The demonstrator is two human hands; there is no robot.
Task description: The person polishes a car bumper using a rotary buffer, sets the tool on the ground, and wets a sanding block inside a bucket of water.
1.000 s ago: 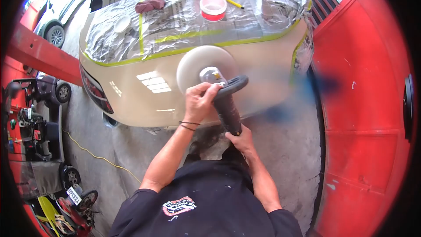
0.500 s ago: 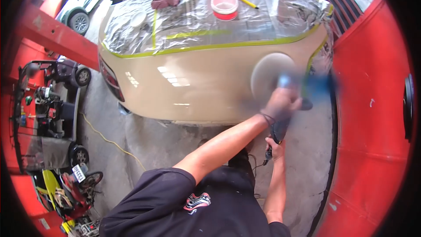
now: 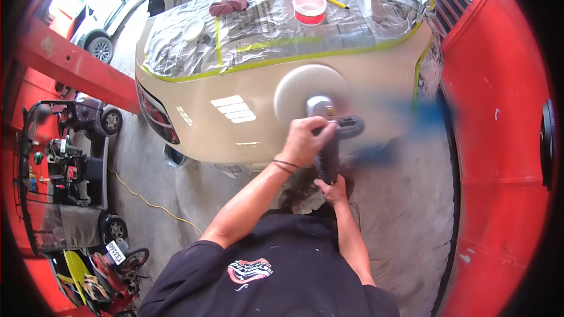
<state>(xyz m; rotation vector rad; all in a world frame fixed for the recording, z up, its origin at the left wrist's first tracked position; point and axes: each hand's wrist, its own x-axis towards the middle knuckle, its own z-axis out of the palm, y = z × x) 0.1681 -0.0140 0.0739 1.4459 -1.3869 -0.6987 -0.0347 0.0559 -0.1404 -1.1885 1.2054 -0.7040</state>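
Note:
My left hand (image 3: 302, 141) is closed around the front of a polisher (image 3: 327, 161), near its silver head. Lower down, my right hand (image 3: 333, 191) grips the rear end of the same tool. Its round white pad (image 3: 296, 91) lies against a glossy beige car bumper (image 3: 205, 120), just below a line of yellow-green masking tape (image 3: 194, 76). Plastic and newspaper cover the bodywork above the tape. On that covering stand a tub with a pink-red band (image 3: 309, 9), a yellow marker (image 3: 336, 2) and a crumpled dark red cloth (image 3: 228, 6).
A red post (image 3: 76, 64) crosses at the left, and a red wall (image 3: 499, 158) runs along the right. A yellow cord (image 3: 147, 202) lies on the concrete floor (image 3: 194, 191). A cart (image 3: 70, 170) and a motorcycle (image 3: 97, 264) stand at the left. Blue blurs hang right of the polisher.
Both hands have moved left with the polisher, and its pad has slid from the bumper's right side toward the middle. The view has shifted slightly.

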